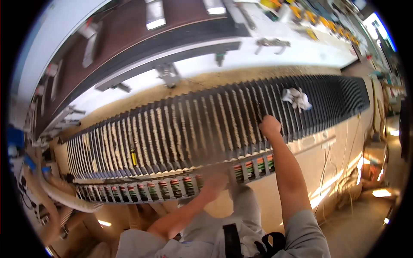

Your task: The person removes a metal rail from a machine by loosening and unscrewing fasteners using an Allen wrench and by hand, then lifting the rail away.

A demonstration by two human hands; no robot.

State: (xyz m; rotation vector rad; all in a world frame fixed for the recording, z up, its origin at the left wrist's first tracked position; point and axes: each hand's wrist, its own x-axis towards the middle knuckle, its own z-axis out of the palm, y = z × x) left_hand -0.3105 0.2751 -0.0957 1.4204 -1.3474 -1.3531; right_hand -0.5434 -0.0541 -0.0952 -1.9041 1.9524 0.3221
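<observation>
A long black pleated bellows cover (275, 94) stretches across the view, with pale sawdust packed in many of its folds. My right hand (271, 127) is closed in a fist over the folds right of the middle. Something thin and dark seems to stick out above it, too small to name. Lower down, at the near edge of the bellows, my left hand (216, 179) is smeared and partly veiled by a hazy blur, so its fingers cannot be made out. A crumpled white cloth or glove (297, 99) lies on the folds beyond my right hand.
A yellow-and-black tool (134, 157) lies on the left folds. Along the near side runs a cable carrier (163, 189) with coloured cables. Behind the bellows stands a machine beam (142, 64) with metal brackets. A ribbed hose (64, 200) curves at the lower left.
</observation>
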